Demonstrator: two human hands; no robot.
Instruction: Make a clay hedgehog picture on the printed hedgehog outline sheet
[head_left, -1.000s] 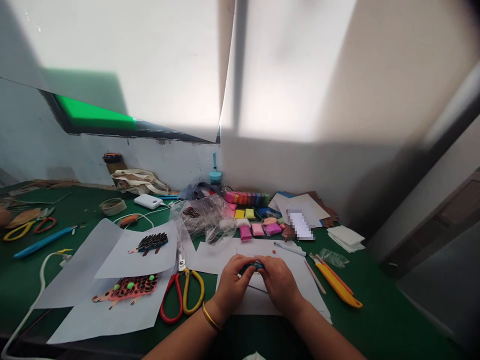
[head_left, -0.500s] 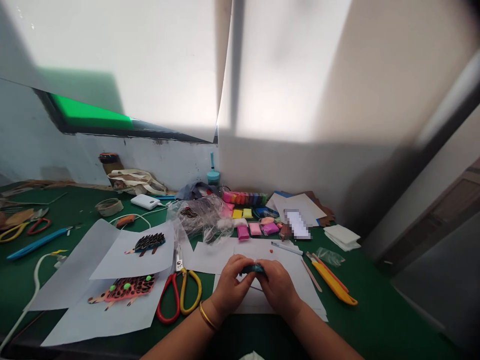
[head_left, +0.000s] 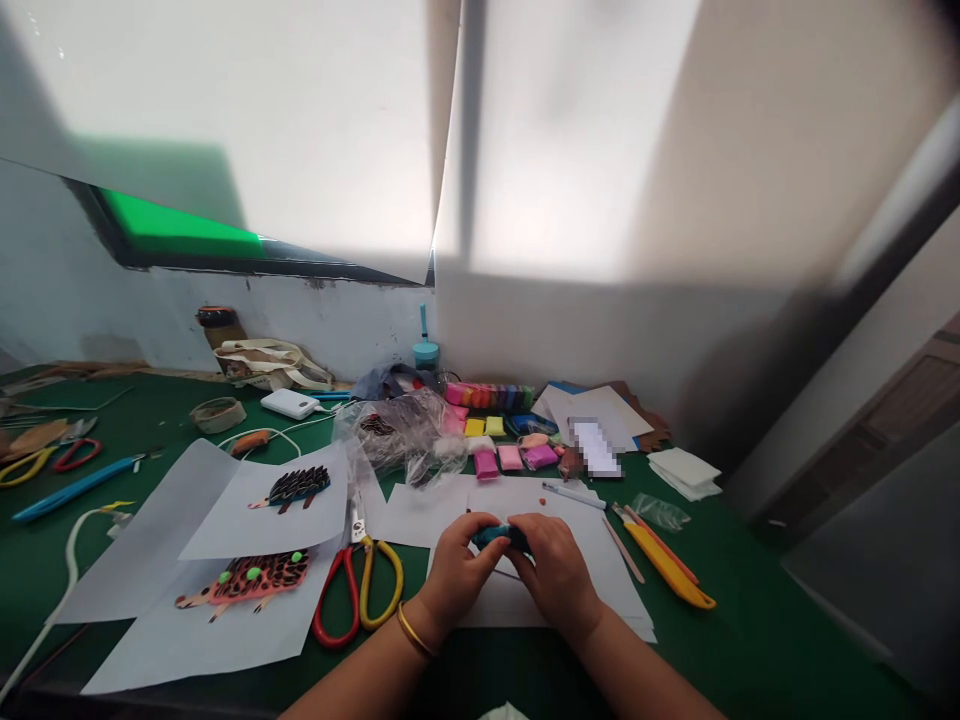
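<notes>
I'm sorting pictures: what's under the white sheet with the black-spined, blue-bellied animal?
Peeking out: white paper at left; nearer, a white sheet with a pink, black-patterned animal bearing green dots. The rest beneath is covered.

Red, yellow and silver on the scissors (head_left: 366, 545); dark teal on the pinched lump (head_left: 489, 537) right of them; pink with black flecks and green dots on the animal figure (head_left: 251, 595) left of them.

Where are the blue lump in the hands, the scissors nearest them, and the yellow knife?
Blue lump (head_left: 487, 536): head view, on its exposed surface.
Scissors (head_left: 358, 530): head view, on the metal beside the handles.
Yellow knife (head_left: 667, 566): head view, middle of its handle.
</notes>
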